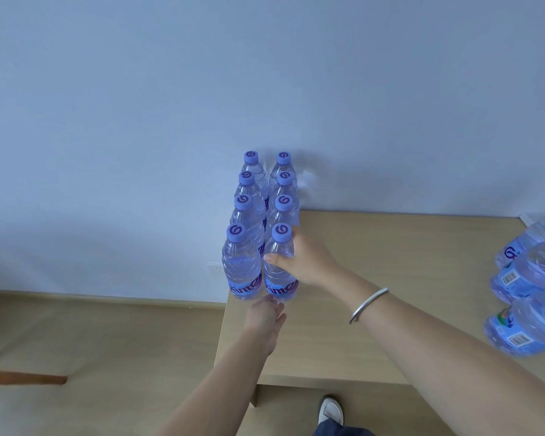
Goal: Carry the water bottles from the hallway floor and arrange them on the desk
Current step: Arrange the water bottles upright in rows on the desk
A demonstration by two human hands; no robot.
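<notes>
At surface (375, 309) left corner: eight upright water bottles (246, 215) in two rows. Right hand (302, 262) grips nearest right-row bottle (280, 272); left hand (265, 313), fingers straight, touches its base.

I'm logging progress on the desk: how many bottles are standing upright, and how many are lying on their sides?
Upright bottles in two rows at the desk's left edge: 8
Bottles on their sides at the right edge: at least 3, partly cut off
Total: at least 11

Bare forearms, a silver bangle (368, 305) on the right wrist, white shoe (330, 411), dark trouser leg (334, 431).
</notes>
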